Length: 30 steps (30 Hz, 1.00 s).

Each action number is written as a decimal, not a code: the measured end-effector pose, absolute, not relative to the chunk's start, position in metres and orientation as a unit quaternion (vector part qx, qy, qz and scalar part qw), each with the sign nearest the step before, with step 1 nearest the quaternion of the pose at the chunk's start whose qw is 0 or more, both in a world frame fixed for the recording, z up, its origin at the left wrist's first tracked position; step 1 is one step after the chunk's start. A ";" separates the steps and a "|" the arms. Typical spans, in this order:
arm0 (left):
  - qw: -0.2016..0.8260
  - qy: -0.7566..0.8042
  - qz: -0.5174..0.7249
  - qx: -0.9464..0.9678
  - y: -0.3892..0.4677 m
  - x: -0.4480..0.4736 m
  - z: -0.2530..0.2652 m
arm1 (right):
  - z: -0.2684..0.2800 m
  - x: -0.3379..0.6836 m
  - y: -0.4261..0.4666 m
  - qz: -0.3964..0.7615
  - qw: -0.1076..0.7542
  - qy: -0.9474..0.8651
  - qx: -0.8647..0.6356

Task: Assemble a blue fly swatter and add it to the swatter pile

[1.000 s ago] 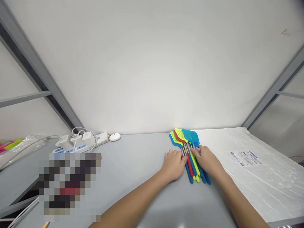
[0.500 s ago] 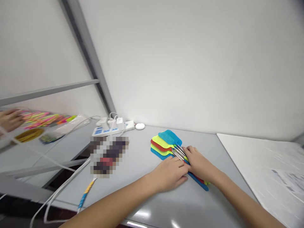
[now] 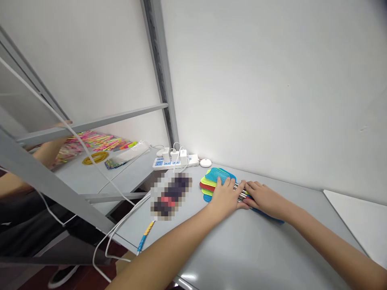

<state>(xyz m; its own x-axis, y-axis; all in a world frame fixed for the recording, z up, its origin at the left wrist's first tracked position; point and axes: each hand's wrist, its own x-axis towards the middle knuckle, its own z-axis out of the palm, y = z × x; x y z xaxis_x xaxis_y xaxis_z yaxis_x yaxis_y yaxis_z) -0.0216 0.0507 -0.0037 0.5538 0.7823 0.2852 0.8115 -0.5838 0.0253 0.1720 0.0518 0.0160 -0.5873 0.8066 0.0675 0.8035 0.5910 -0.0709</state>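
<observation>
A fanned bundle of fly swatters (image 3: pixel 216 175) lies on the grey tabletop, with blue, yellow-green and red mesh heads pointing to the upper left and silver rods in the middle. My left hand (image 3: pixel 226 195) grips the bundle from above where the heads meet the rods, fingers over the top. Just to its right, my right hand (image 3: pixel 266 199) is wrapped over the rods and handles. The two hands almost touch at the thumbs. A blue handle end shows under my right wrist; most of the other handles are hidden.
Behind left are a white power strip (image 3: pixel 193 160) with chargers and a round white case (image 3: pixel 206 162). White cables cross the metal frame (image 3: pixel 165 72). A white sheet (image 3: pixel 356 217) lies right. Another person's arm (image 3: pixel 48 153) reaches over a side table holding colourful sticks (image 3: pixel 105 141).
My view has swung left, showing more of the neighbouring table and person. My left hand has shifted up onto the swatter heads, while my right hand stays on the handles.
</observation>
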 end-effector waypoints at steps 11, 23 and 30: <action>0.069 -0.425 -0.158 -0.889 0.045 -0.005 0.004 | -0.002 0.184 -0.011 -0.074 0.166 -0.827 -0.532; -0.195 -0.267 -0.170 -0.928 -0.001 -0.012 0.019 | 0.001 0.191 -0.062 0.145 0.183 -0.834 -0.500; -0.163 -0.254 -0.174 -0.937 0.001 -0.013 0.021 | -0.001 0.192 -0.071 0.150 0.190 -0.825 -0.511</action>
